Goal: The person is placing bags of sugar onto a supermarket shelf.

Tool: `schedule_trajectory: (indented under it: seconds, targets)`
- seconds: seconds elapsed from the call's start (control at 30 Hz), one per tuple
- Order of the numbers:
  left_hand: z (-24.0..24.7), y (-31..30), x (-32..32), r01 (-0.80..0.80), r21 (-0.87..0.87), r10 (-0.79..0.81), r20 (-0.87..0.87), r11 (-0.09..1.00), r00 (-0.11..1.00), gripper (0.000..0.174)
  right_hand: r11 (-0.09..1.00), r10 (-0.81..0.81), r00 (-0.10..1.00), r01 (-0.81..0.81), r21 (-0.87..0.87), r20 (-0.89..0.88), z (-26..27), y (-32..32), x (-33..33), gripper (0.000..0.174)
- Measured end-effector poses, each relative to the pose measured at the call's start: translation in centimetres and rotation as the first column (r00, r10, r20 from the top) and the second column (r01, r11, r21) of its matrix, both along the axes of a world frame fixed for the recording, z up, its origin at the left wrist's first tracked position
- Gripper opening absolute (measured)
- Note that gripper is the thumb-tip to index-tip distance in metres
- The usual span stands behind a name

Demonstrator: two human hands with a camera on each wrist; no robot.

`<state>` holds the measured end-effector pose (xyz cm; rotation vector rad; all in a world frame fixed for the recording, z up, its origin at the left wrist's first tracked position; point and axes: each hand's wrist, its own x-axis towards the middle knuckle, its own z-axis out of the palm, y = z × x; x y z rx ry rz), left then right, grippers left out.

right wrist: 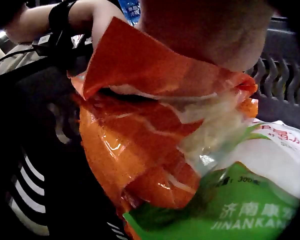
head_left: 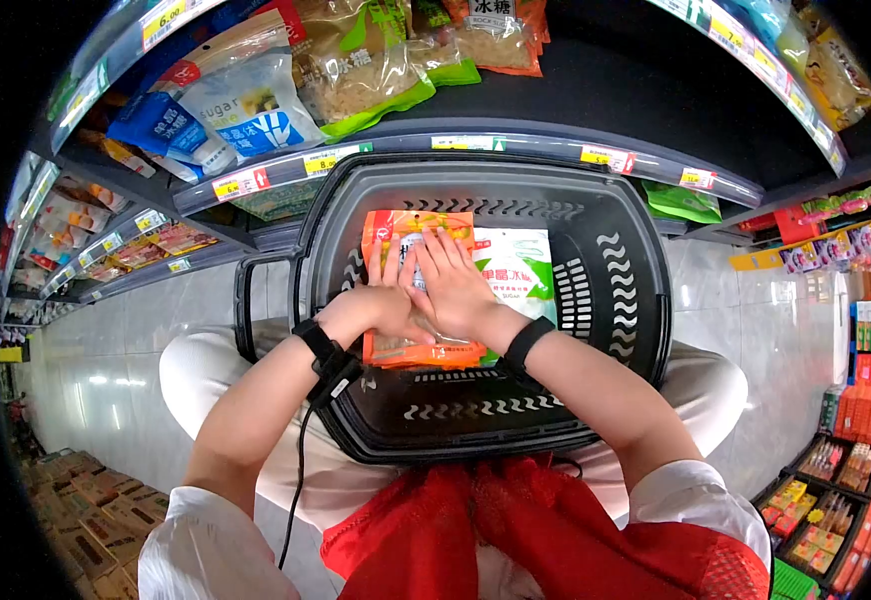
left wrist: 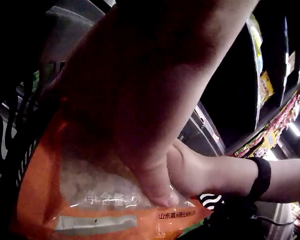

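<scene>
Both bare hands lie side by side on an orange bag [head_left: 424,355] with a clear window, inside a black shopping basket [head_left: 656,330]. My left hand [head_left: 384,302] presses the bag with straight fingers; its thumb [left wrist: 162,192] rests on the clear window in the left wrist view. Fingers extended, my right hand [head_left: 456,290] overlaps the left at the thumb side and presses the same bag. A white and green bag of rock sugar [head_left: 531,262] lies to the right, partly under the orange bag [right wrist: 135,145]. In the right wrist view the orange bag's edge folds up.
The basket stands between the person's legs, its handle [head_left: 246,310] at the left. Ahead, a dark shelf [head_left: 606,100] with price tags holds a white and blue sugar bag [head_left: 246,95] and other bags. Cartons [head_left: 106,520] lie at lower left; packaged goods [head_left: 836,480] stand at right.
</scene>
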<state>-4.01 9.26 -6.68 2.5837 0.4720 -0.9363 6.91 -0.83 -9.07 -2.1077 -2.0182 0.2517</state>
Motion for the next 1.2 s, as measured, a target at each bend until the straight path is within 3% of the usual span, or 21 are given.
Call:
schedule_trajectory:
  seconds: [0.1, 0.2, 0.27, 0.3, 0.37, 0.4, 0.43, 0.5, 0.53, 0.57, 0.63, 0.7, 0.9, 1.13, 1.2]
  targets:
    - [-0.3, 0.3, -0.2, 0.001, -0.035, 0.001, 0.032, 0.999, 0.999, 0.089, 1.0, -0.004, 0.999, 0.005, -0.017, 0.047, 0.1, 0.2, 0.1, 0.061]
    - [-0.8, 1.1, -0.7, -0.006, -0.089, 0.015, 0.101, 0.996, 0.995, 0.083, 1.0, -0.009, 0.998, 0.008, -0.021, -0.063, 0.0, 0.3, 0.7, 0.058]
    - [3.1, 0.8, -0.8, 0.16, -0.045, -0.153, 0.126, 0.986, 0.98, 0.075, 1.0, 0.019, 1.0, -0.019, 0.005, -0.015, 0.0, -0.4, 0.7, 0.057]
    - [2.6, 0.8, -1.3, 0.164, -0.052, -0.156, 0.128, 0.985, 0.979, 0.075, 1.0, 0.015, 1.0, -0.015, -0.002, -0.014, 0.3, -0.8, 0.3, 0.057]
    - [1.5, 1.6, -2.3, -0.053, -0.097, 0.071, 0.195, 0.994, 0.978, 0.075, 0.999, 0.038, 0.99, -0.042, 0.023, 0.139, 1.0, -1.1, -0.6, 0.055]
    - [2.6, 1.7, -2.7, -0.024, -0.099, 0.054, 0.31, 0.995, 0.949, 0.072, 0.999, 0.041, 0.989, -0.044, 0.021, 0.142, 1.2, -1.1, -0.9, 0.055]
    - [3.7, 1.9, -2.7, -0.029, -0.1, 0.059, 0.312, 0.995, 0.948, 0.072, 0.995, 0.094, 0.985, -0.097, 0.013, 0.148, 1.4, -1.0, -1.2, 0.054]
    - [5.6, 2.2, -2.8, -0.116, -0.118, 0.13, 0.117, 0.986, 0.985, 0.062, 0.987, 0.159, 0.976, -0.161, 0.0, 0.145, 1.3, -0.8, -2.3, 0.054]
    - [5.9, 2.1, -3.3, -0.122, -0.047, 0.129, 0.212, 0.991, 0.969, 0.052, 0.991, 0.136, 0.977, -0.136, -0.011, 0.167, 1.1, -0.6, -3.1, 0.053]
    - [6.1, 2.2, -3.7, -0.13, -0.053, 0.138, 0.205, 0.99, 0.969, 0.052, 0.994, 0.112, 0.976, -0.109, -0.022, 0.189, 0.9, -0.4, -3.9, 0.052]
    - [6.3, 2.4, -4.2, -0.21, 0.026, 0.185, 0.38, 0.977, 0.906, 0.049, 0.997, 0.082, 0.99, -0.08, -0.025, 0.112, 0.7, 0.0, -4.8, 0.053]
    - [6.9, 2.7, -4.3, -0.2, 0.024, 0.176, 0.382, 0.979, 0.907, 0.048, 0.996, 0.09, 0.973, -0.09, -0.01, 0.214, 0.9, -0.1, -5.1, 0.056]
    - [7.1, 2.8, -4.3, -0.201, 0.025, 0.172, 0.417, 0.979, 0.893, 0.048, 0.994, 0.065, 0.955, -0.087, 0.062, 0.29, 0.3, -0.3, -5.4, 0.059]
    - [7.1, 2.7, -3.5, -0.151, -0.041, 0.154, 0.416, 0.988, 0.896, 0.047, 0.995, 0.059, 0.947, -0.081, 0.055, 0.317, 0.2, -0.5, -5.6, 0.059]
    - [6.8, 3.0, -3.7, -0.133, -0.033, 0.135, 0.413, 0.991, 0.901, 0.046, 0.994, 0.045, 0.976, -0.066, 0.091, 0.215, 0.3, -0.5, -5.3, 0.054]
